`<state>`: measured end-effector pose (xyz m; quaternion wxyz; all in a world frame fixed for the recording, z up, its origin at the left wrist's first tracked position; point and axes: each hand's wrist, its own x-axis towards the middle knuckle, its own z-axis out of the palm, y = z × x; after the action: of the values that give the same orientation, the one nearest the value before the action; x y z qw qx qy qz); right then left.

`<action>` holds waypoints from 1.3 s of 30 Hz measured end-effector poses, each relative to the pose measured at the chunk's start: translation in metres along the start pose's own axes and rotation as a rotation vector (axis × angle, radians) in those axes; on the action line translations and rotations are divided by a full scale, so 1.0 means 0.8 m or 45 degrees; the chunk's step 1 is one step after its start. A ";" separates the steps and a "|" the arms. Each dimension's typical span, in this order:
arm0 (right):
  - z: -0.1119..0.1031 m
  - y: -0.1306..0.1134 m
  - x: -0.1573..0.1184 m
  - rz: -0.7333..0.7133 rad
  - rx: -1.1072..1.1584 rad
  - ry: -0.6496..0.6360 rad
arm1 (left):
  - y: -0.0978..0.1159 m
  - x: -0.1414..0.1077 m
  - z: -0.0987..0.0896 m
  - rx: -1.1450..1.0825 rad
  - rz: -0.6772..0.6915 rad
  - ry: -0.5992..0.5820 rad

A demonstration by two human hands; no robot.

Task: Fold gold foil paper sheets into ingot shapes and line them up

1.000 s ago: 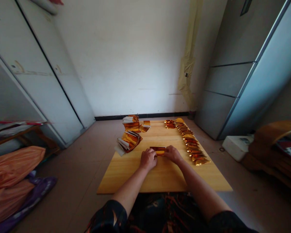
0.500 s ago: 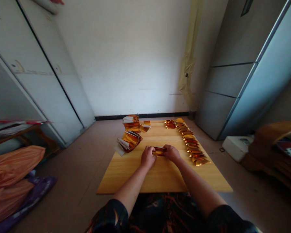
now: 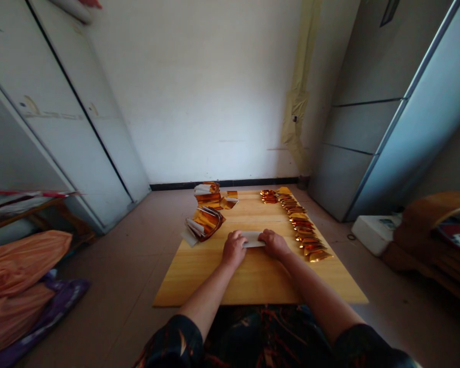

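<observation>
My left hand [image 3: 235, 247] and my right hand [image 3: 273, 242] grip opposite ends of a small sheet of foil paper [image 3: 254, 239], its pale side showing between them. The fingers of both hands are closed on its edges, with the fingertips partly hidden. The sheet is held just over or on the wooden board [image 3: 214, 281]; I cannot tell which. Left of my hands lies a loose stack of gold foil sheets [image 3: 207, 224] with white backs. Right of them runs a row of folded gold foil pieces [image 3: 302, 225].
More foil sheets [image 3: 207, 197] lie at the board's far left, and a small cluster of folded foil [image 3: 269, 196] at its far right. A grey refrigerator [image 3: 360, 122] stands at right, a cabinet [image 3: 72, 122] at left. Orange cloth [image 3: 23, 260] lies low on the left.
The paper between my hands showed its gold side before and now shows its pale side. Both hands stay in nearly the same place.
</observation>
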<state>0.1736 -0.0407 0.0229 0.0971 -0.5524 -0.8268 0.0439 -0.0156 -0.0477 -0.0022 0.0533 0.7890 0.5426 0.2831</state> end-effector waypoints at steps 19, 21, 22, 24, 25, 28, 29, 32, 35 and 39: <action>-0.009 -0.020 -0.007 0.059 -0.125 -0.059 | 0.021 -0.004 -0.036 0.413 0.185 -0.417; -0.009 -0.023 -0.003 0.103 -0.116 -0.065 | 0.020 -0.004 -0.040 0.413 0.175 -0.435; -0.008 -0.023 -0.001 0.118 -0.107 -0.065 | 0.021 -0.004 -0.042 0.410 0.168 -0.448; -0.006 -0.020 0.000 0.133 -0.076 -0.061 | 0.023 -0.004 -0.045 0.407 0.149 -0.472; -0.005 -0.018 0.001 0.142 -0.060 -0.059 | 0.025 -0.004 -0.045 0.412 0.140 -0.474; -0.003 -0.012 0.005 0.181 -0.003 -0.014 | 0.030 -0.001 -0.039 0.443 0.135 -0.416; -0.003 -0.010 0.008 0.185 0.019 0.020 | 0.031 0.000 -0.036 0.445 0.142 -0.390; -0.004 -0.009 0.019 0.198 0.062 0.107 | 0.027 0.003 -0.023 0.421 0.148 -0.332; -0.003 -0.011 0.030 0.276 0.059 0.049 | 0.017 0.004 -0.013 0.371 0.158 -0.313; -0.003 -0.015 0.039 0.276 0.071 0.012 | 0.009 0.001 -0.009 0.295 0.180 -0.268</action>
<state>0.1516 -0.0167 0.0309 0.1108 -0.6357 -0.7603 0.0744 -0.0132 -0.0517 0.0069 -0.0014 0.8513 0.5062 0.1376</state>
